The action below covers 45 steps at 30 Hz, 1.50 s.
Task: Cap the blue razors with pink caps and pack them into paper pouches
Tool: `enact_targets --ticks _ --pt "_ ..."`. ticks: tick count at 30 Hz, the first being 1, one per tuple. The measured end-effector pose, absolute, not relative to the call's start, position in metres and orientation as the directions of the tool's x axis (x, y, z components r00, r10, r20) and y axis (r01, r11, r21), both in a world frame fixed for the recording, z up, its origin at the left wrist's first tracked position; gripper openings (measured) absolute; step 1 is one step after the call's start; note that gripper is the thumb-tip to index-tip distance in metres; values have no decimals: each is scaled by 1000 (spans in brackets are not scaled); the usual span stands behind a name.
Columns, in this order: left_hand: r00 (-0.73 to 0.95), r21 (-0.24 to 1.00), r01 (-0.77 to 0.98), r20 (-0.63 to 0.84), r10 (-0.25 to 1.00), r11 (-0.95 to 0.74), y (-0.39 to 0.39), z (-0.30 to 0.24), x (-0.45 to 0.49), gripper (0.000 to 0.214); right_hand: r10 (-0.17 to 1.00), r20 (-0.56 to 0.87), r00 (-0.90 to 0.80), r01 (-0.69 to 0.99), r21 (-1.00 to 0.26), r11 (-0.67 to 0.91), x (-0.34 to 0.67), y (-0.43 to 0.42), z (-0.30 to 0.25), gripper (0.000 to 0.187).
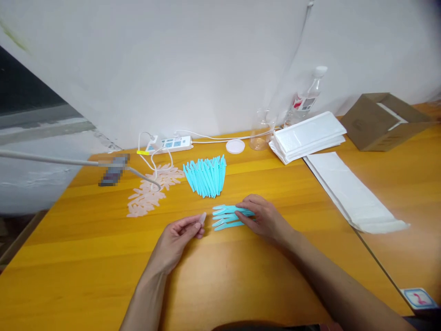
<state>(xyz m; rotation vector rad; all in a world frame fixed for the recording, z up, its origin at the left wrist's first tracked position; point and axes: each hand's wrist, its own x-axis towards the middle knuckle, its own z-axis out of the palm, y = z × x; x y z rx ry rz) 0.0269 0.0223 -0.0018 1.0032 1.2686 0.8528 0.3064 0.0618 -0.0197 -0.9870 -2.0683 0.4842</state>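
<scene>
Between the thumb and fingertips of my left hand [182,239] is a small translucent blade cap [203,218], its tip pointing up. My right hand [263,216] reaches over a short row of turquoise eyebrow razors [227,225] lying side by side, and its thumb and fingers close on one of the upper ones. The right ends of these razors are partly hidden under that hand. Beyond them lies a dense pile of more turquoise razors [206,177]. Many pale pink caps [146,197] are scattered to its left.
A white power strip [175,143] with cables sits by the wall, near a blurred phone [115,171]. Farther right are a round white lid [235,146], a clear jar [260,135], a water bottle [306,99], folded white packaging [310,135], a white strip [351,193] and a cardboard box [379,124].
</scene>
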Motion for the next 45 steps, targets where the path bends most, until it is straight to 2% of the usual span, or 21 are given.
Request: enact_targets --ticks 5,8,12,16,20,24,31,34,39,45 --pt "71 917 -34 -395 916 398 24 -6 35 30 793 459 -401 497 -618 609 307 61 -20 12" --pt "11 930 -20 -367 930 367 25 -7 36 29 799 453 -397 502 -621 602 306 61 -20 12" --pt "41 928 10 -373 927 373 28 -6 33 38 800 450 -397 507 -619 600 307 61 -20 11" --pt "3 950 4 -311 950 311 34 -1 33 30 804 443 -397 508 -623 595 308 61 -20 11" --pt "-36 958 -107 -269 962 264 37 1 37 27 813 431 -392 503 -640 582 308 62 -21 12" --pt "61 902 -259 -342 938 345 36 1 41 27 830 408 -380 492 -670 555 308 62 -23 12" --pt "102 847 -351 -390 915 400 38 1 44 29 841 382 -383 497 -682 536 309 63 -26 13" --pt "58 887 -268 -376 925 377 39 -4 44 29 846 364 -390 504 -685 527 309 62 -26 13" --pt "52 962 70 -269 962 265 39 -6 47 30 850 356 -388 495 -697 518 309 62 -27 13" --pt "77 957 197 -231 970 213 38 -2 58 33 841 371 -393 488 -692 533 308 61 -23 13"
